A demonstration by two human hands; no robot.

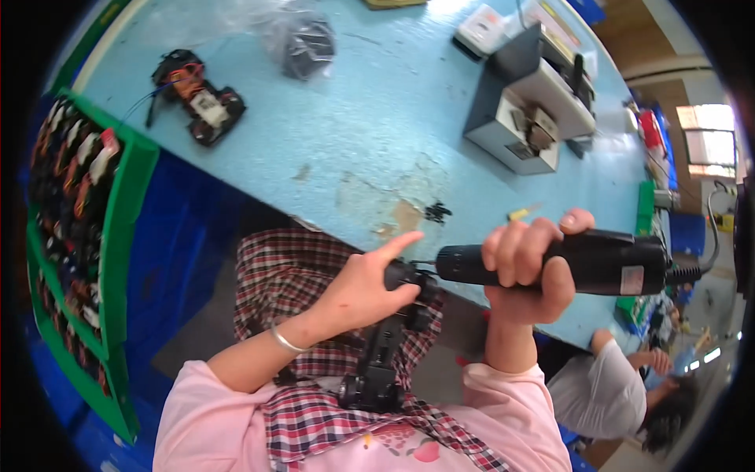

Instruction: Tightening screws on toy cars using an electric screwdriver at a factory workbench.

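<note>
A black toy car chassis (381, 350) with wheels at both ends lies along my lap, over a plaid apron. My left hand (358, 287) grips its far end, thumb and fingers around a wheel, index finger stretched out. In my right hand (528, 263) is a black corded electric screwdriver (609, 263), held level. Its thin bit points left and reaches the chassis beside my left fingers; whether it sits in a screw cannot be made out. A small heap of black screws (437, 212) lies on the blue table just beyond.
Another car chassis (200, 98) with wires lies at the table's far left, near a clear plastic bag (307, 43). Green trays (118, 236) of parts stand at left. A grey box (519, 118) and a yellow-handled tool (519, 213) are on the right. A co-worker (602, 389) sits at right.
</note>
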